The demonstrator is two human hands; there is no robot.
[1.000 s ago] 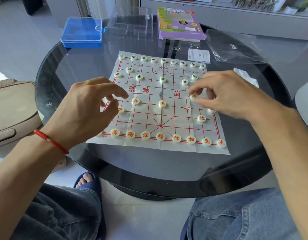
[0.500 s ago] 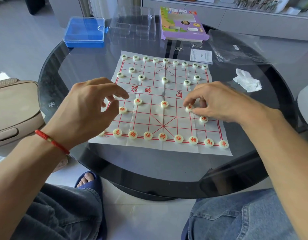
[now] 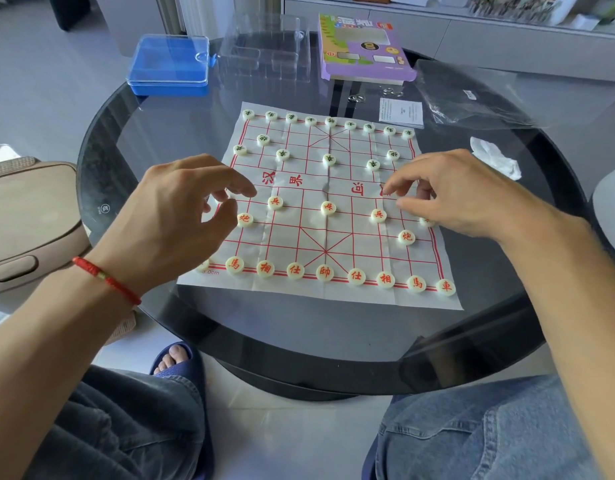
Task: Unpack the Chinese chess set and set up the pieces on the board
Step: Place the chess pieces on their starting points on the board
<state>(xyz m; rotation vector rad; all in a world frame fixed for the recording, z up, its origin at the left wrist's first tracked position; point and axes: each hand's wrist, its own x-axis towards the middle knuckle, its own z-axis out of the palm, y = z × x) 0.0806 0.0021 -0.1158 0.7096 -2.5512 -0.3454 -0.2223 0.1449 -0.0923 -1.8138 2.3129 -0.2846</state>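
The right hand (image 3: 468,192) has let go of a red soldier (image 3: 378,214), now sitting free at the hand's 8 o'clock, so the setup looks nearly complete on the board (image 3: 333,292). Both hands hover loosely curled, holding nothing; the left hand (image 3: 174,216) hides the board's 9 o'clock edge. Bare glass table (image 3: 299,334) lies open toward 6 o'clock.

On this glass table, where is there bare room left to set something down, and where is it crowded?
Free: the glass table strip between the board near edge and the table rim; the left glass between blue box and board. Crowded: the far edge, with blue box, clear tray, purple box, plastic bag, leaflet. Both hands hover over the board.
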